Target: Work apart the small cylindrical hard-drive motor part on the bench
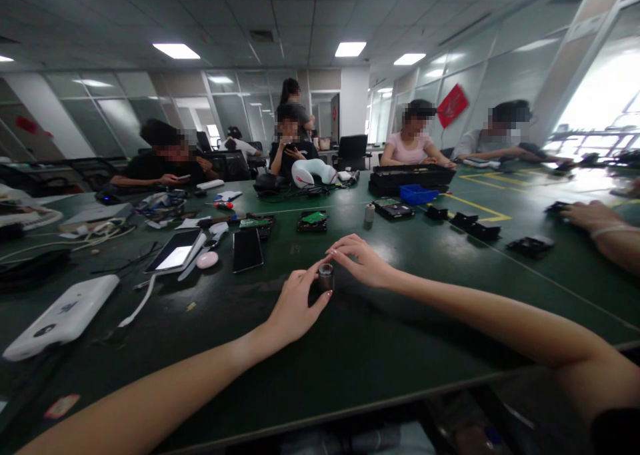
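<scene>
A small dark metal cylinder (327,278) with an open-looking top stands upright on the green table (380,348). Around its left and near sides curl the fingers and thumb of my left hand (296,305). My right hand (364,263) reaches in from the right, its fingertips drawn together just above and behind the cylinder's rim; whatever they pinch is too small to tell. Behind them lie a drive with a green board (313,220) and a lighter small cylinder (369,213).
On the left are a black phone (247,250), a lit phone (177,250), cables and a white device (63,315). Further back are a blue tray (418,194) and black parts (474,226). Several people sit around the table; another person's hand (593,216) rests at the right.
</scene>
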